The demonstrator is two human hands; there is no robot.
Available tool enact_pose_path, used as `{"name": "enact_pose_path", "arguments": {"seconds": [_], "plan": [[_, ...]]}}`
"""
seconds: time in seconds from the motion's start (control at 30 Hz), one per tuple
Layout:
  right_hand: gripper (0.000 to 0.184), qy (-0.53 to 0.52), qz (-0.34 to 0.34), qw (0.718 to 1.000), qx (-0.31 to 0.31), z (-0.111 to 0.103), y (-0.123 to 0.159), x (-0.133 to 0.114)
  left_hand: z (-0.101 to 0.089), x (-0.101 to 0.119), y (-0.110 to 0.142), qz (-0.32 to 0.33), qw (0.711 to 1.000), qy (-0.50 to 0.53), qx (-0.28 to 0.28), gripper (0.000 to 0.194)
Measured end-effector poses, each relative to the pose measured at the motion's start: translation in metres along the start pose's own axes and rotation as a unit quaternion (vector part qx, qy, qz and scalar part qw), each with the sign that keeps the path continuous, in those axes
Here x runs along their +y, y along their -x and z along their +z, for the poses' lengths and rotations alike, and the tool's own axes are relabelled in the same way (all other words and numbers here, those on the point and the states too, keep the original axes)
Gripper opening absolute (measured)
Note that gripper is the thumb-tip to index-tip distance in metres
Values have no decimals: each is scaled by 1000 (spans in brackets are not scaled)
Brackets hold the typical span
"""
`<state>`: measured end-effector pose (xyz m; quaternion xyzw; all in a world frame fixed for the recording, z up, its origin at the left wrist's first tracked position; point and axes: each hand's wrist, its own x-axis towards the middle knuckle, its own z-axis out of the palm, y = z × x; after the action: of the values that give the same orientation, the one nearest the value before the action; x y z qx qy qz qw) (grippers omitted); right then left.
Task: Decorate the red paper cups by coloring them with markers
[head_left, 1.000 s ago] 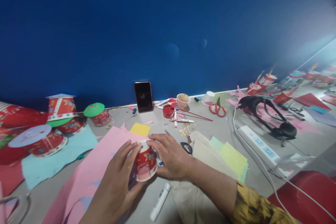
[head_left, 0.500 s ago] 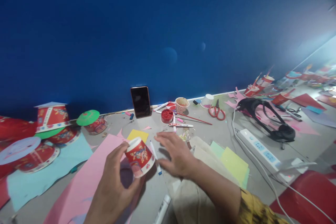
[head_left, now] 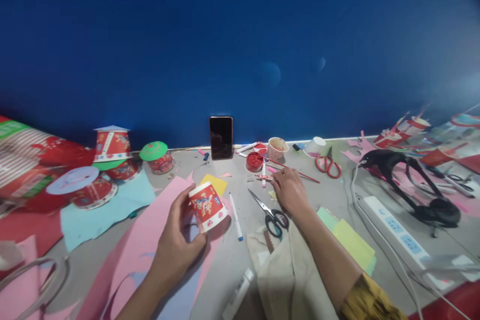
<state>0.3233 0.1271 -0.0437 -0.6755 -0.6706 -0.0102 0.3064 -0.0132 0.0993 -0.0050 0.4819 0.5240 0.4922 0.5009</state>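
Note:
My left hand (head_left: 183, 235) is closed around a red paper cup (head_left: 207, 206) with a white rim and a printed figure, tilted above pink paper (head_left: 142, 240). My right hand (head_left: 290, 190) reaches out over the table, its fingers curled down on the end of a white-and-red marker (head_left: 263, 177). The fingertips are partly hidden. Just behind that marker are a small tub of red paint (head_left: 254, 161) and a red brush (head_left: 309, 176). Black-handled scissors (head_left: 275, 220) lie left of my right wrist. A white marker with a blue end (head_left: 236, 217) lies between my hands.
A phone (head_left: 221, 137) leans against the blue wall. Decorated cups with paper discs (head_left: 155, 156) stand at left. At right lie red-handled scissors (head_left: 328, 164), a black head strap (head_left: 416, 190) and a power strip (head_left: 401, 235) with cables. A beige cloth (head_left: 292, 280) lies in front.
My right hand has moved forward and right, from beside the cup to the markers, uncovering the black-handled scissors. The cup stays in my left hand, turned slightly. The view has shifted left.

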Motion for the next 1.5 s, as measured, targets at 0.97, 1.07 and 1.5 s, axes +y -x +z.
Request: {"name": "enact_pose_path", "arguments": {"seconds": [0.97,1.07,1.5], "plan": [[67,-406,41,911,-51,-16,38,-85,-5,0,11,70,994,-37,-76,83],[97,-359,-50,926,-104,-18,41,-87,-4,-2,18,172,965,-177,-89,84],[110,-387,-86,893,-212,-30,41,-93,-12,17,27,166,939,-223,-205,100]]}}
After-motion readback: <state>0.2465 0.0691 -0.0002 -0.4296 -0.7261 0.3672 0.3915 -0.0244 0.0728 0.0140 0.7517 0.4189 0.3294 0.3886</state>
